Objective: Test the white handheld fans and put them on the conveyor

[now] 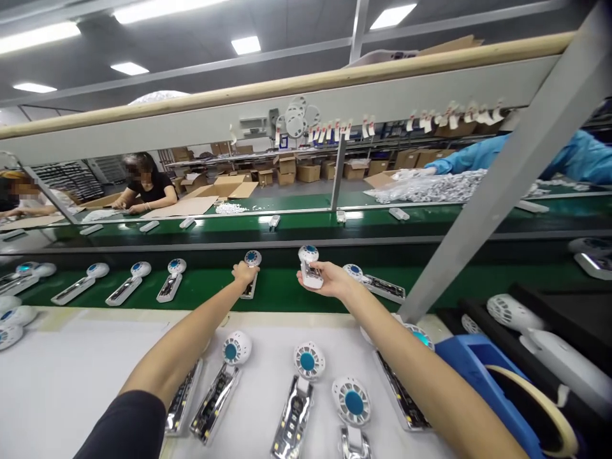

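My right hand (329,279) holds a white fan-like device (309,254) above the green conveyor belt (282,293). This device has a round vented head with a blue centre and a rectangular body. To the left, my left hand (245,274) is closed around the upper body of a similar device (253,257) at the belt; the fingers partly hide it. Another such unit (382,287) lies on the belt just right of my right hand. On the white worktop (119,357) nearer me, several more, such as one device (308,361), lie with their electronics exposed.
A slanting metal post (459,255) rises at the right, beside a blue tape dispenser (459,357). Several devices line the belt's left. Behind runs a second belt (229,226) with small white parts. Co-workers sit at the far left; a blue sleeve (478,153) reaches in from the right.
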Available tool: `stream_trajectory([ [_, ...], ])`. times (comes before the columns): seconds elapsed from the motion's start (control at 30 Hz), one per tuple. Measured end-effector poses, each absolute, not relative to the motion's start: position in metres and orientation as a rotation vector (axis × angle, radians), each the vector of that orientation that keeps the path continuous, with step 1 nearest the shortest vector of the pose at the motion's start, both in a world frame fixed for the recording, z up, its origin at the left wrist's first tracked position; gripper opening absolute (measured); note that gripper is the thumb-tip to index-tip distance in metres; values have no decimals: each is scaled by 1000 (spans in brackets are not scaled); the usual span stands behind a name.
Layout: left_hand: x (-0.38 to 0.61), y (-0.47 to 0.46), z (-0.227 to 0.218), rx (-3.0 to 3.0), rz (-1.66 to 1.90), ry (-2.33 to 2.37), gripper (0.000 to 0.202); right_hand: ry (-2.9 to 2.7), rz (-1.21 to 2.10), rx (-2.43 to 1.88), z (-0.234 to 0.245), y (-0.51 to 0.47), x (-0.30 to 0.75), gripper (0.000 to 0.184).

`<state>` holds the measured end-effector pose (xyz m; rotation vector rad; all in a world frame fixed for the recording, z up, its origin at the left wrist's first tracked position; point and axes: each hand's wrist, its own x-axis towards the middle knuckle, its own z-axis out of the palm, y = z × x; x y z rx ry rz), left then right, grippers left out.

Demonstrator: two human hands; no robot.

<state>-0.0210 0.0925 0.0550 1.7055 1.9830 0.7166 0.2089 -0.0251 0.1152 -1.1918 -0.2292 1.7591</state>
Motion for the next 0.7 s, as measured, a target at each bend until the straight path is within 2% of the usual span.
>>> stream_trajectory([
  [0.17,-9,80,70,1920,753,2004,48,-385,1706,-1327,110,-26,201,32],
  [0.33,16,65,85,2138,716,1759,43,-635,1455,-1597,88,-16,183,40],
  [0.7,61,48,57,1985,326,1842,43,-1327,759,-2108,64,4,161,37],
])
